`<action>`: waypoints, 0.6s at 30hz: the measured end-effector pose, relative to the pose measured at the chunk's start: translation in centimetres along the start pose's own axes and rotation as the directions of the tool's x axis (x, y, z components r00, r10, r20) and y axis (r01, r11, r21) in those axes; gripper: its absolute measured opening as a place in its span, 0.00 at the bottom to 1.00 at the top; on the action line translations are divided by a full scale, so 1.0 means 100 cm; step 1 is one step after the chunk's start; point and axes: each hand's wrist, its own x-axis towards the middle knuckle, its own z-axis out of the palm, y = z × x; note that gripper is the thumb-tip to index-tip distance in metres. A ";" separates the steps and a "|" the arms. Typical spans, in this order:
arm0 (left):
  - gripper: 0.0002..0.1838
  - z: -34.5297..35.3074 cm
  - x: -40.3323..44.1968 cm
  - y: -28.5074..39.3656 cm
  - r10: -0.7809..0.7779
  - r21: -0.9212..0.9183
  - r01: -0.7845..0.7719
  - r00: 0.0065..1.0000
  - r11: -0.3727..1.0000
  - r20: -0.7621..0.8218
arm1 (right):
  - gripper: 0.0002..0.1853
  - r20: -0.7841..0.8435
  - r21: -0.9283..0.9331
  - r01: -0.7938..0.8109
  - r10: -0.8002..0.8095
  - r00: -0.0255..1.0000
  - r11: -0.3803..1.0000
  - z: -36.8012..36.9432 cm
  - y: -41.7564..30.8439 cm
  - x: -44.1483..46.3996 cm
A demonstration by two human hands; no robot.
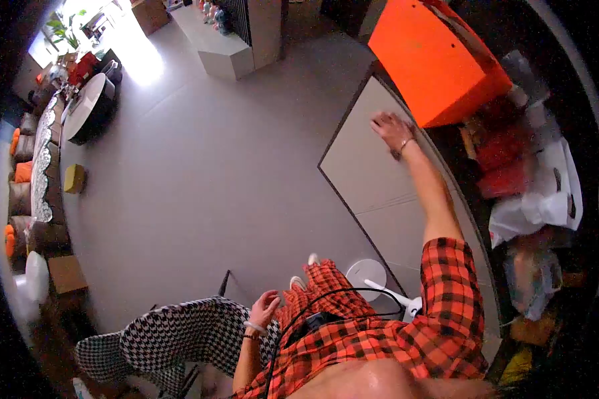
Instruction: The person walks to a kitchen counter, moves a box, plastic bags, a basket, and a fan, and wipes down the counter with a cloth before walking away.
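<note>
My right hand (pixel 394 131), with a bracelet at its wrist, reaches forward, palm down, over a pale flat panel (pixel 356 156) with a dark border. Its fingers are stretched out with nothing visible in them; whether they touch the panel I cannot tell. Just beyond that hand stands a bright orange box-like bag (pixel 432 66). Low on the other side, my left hand (pixel 266 308) hangs beside a houndstooth-patterned chair (pixel 180 332). Nothing shows between its loosely bent, parted fingers. A black cable (pixel 326 290) loops across my body.
White plastic bags (pixel 539 206) and a red bag (pixel 506 163) crowd the right edge. A round white disc (pixel 366 274) lies near my feet. Farther left are a sofa (pixel 38 193), an oval table (pixel 90 110), a yellow stool (pixel 74 179) and a cardboard box (pixel 68 274).
</note>
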 end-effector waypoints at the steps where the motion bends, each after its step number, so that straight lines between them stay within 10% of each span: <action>1: 0.22 -0.006 0.006 0.009 0.013 0.045 -0.013 1.000 0.999 0.000 | 0.19 -0.039 0.126 -0.016 0.021 0.999 0.992 -0.014 0.007 0.034; 4: 0.22 -0.016 0.043 0.016 -0.072 -0.049 0.073 0.997 0.996 0.018 | 0.17 -0.077 0.173 0.038 -0.025 0.997 0.984 -0.035 0.023 0.110; 7: 0.22 -0.011 0.067 0.073 -0.066 0.014 0.065 0.996 0.998 0.058 | 0.18 0.020 -0.155 -0.161 0.166 0.986 0.975 -0.039 0.020 0.130; 11: 0.21 -0.002 0.120 0.131 0.026 0.170 -0.056 0.984 0.984 0.175 | 0.17 -0.321 -0.006 -0.427 0.403 0.857 0.904 -0.073 0.000 0.034; 13: 0.18 -0.013 0.163 0.157 0.100 0.104 -0.123 0.974 0.987 0.203 | 0.16 -0.166 -0.016 -0.409 0.401 0.901 0.913 -0.111 -0.011 -0.018; 15: 0.19 -0.035 0.183 0.180 0.110 0.152 -0.156 0.955 0.976 0.275 | 0.20 0.148 0.630 -0.508 0.552 0.821 0.587 -0.132 -0.046 -0.075; 18: 0.19 -0.060 0.201 0.225 0.167 0.171 -0.260 0.889 0.950 0.426 | 0.13 -0.059 0.406 -0.645 0.723 0.689 0.648 -0.156 -0.121 -0.159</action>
